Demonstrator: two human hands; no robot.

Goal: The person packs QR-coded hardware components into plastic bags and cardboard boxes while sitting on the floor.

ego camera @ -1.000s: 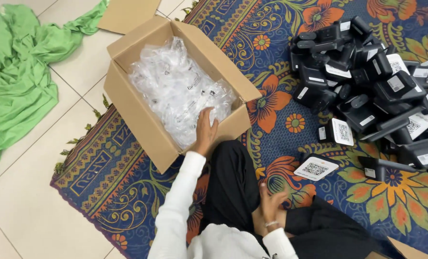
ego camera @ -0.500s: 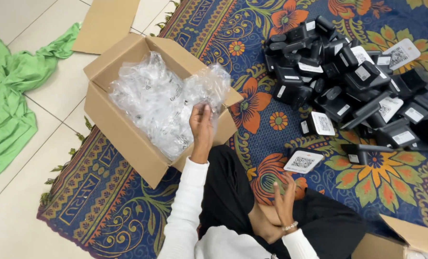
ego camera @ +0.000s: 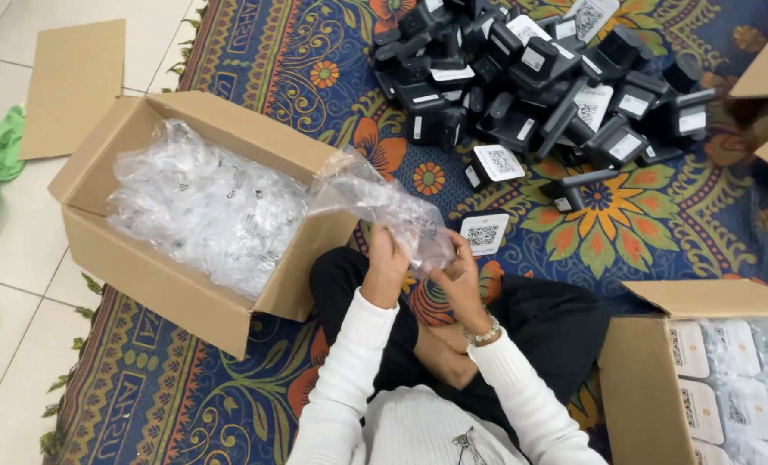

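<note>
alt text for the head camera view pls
Both hands, left hand and right hand, hold a clear plastic bag beside an open cardboard box of such bags; black devices lie piled on a patterned rug.

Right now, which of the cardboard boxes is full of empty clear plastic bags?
The big open box on the left, beside the person's left hand. The box at lower right instead holds flat white-labelled packets in rows.

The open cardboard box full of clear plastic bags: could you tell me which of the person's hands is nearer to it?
Left. The left hand grips the clear bag right beside the box's near corner; the right hand holds the same bag farther from the box.
</note>
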